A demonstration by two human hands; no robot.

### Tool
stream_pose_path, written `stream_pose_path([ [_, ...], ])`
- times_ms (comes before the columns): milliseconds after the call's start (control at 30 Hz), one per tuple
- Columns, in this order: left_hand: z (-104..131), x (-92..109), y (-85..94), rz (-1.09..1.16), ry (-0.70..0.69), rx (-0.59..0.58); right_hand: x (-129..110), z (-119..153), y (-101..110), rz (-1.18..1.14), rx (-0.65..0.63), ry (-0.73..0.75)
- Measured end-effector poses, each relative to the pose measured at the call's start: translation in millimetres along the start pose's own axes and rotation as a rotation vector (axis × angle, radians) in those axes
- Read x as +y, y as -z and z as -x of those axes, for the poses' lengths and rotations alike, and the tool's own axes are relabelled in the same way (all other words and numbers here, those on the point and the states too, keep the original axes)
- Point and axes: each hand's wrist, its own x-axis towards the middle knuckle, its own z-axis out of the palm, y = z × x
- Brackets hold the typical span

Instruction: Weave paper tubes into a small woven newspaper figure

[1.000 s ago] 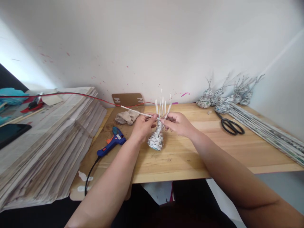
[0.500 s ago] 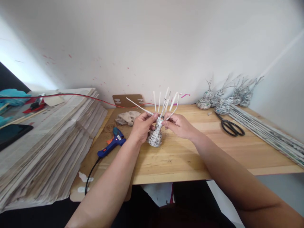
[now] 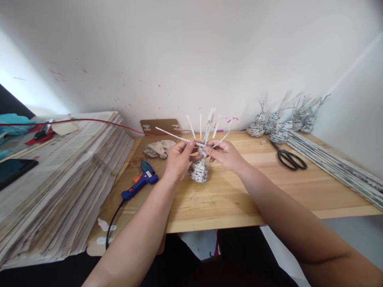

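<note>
A small vase woven from rolled newspaper (image 3: 198, 171) is held upright just over the wooden table, its round belly below and a narrow neck above. Several paper spokes (image 3: 208, 125) stick up from the neck. My left hand (image 3: 181, 157) is closed around the neck's left side, thumb on the rim. On the right side, my right hand (image 3: 223, 154) pinches a paper strand (image 3: 225, 136) at the rim, which bows up and to the right. Another long strand (image 3: 170, 134) juts out to the left above my left hand. My fingers partly hide the neck.
A blue glue gun (image 3: 140, 183) lies on a brown board (image 3: 119, 215) by a crumpled cloth (image 3: 160, 148). Stacked newspapers (image 3: 74, 191) fill the left. Black scissors (image 3: 291, 159), paper tubes (image 3: 332, 171) and several woven pieces (image 3: 256, 126) lie at right. A red cable (image 3: 104, 120) crosses behind.
The vase has shifted slightly right and turned a little. The spokes have spread, and the strand at my right hand now bows farther right. Both hands keep their grip.
</note>
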Motion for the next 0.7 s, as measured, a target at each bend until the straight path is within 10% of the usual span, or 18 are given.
stream_pose_path([
  [700, 2.0, 0.0, 0.5, -0.017, -0.02, -0.003, -6.6, 2.0, -9.8, -0.142, 0.053, -0.042],
])
